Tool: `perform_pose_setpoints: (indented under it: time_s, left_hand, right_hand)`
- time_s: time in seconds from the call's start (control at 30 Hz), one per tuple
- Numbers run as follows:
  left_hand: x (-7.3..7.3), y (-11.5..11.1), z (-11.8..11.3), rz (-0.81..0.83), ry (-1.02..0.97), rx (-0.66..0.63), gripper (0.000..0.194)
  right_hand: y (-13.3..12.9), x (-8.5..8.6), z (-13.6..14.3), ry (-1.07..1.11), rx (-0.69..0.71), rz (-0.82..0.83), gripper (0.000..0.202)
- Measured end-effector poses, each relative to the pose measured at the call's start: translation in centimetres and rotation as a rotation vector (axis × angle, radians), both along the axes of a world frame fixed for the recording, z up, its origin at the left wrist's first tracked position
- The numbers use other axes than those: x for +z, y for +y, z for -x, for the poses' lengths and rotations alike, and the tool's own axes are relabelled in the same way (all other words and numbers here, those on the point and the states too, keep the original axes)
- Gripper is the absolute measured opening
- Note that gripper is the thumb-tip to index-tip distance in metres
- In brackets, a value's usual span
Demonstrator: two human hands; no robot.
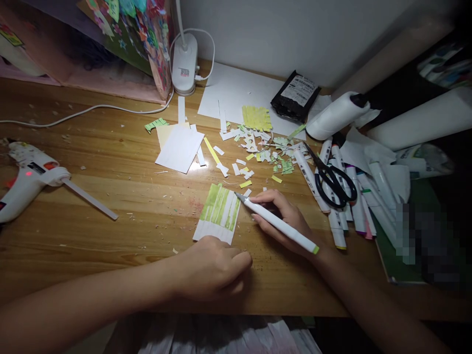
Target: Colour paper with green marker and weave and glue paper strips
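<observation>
A small paper piece lies tilted on the wooden desk, with uneven light green stripes over its far part and a white strip at its near edge. My left hand rests at that near edge, its fingers curled into a loose fist. Whether anything is inside the fist is hidden. In my right hand is a white marker with a green rear end. Its grey tip is at the paper's upper right corner; whether it touches cannot be told.
Cut scraps, a fringed yellow piece and white sheets lie beyond. Black scissors rest on several markers at right. A glue gun lies left, its indicator lit red. Behind stands a lamp base with a cable.
</observation>
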State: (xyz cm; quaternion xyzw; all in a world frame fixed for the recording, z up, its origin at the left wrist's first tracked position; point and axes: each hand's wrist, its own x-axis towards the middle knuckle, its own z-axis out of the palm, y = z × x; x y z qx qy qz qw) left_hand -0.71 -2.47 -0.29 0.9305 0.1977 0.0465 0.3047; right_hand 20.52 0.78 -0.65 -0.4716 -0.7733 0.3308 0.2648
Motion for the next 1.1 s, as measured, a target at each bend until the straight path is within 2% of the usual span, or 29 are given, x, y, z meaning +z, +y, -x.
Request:
perform_pose_setpoints:
  time_s: [0.67,0.93,1.1]
  left_hand:
    - [0.08,0.00,0.08,0.002,0.013,-0.005,0.002]
    - [0.20,0.14,-0.11,-0.004,0.021,-0.010,0.003]
    - [0.27,0.05,-0.03,-0.009,0.019,-0.005,0.005]
  right_hand:
    - [0.16,0.41,-0.11,0.024,0.093,-0.002,0.020]
    - [-0.07,-0.04,-0.27,0.031,-0.063,0.071,0.025]
    - [-0.01,0.03,-0.26,0.031,-0.012,0.040,0.026]
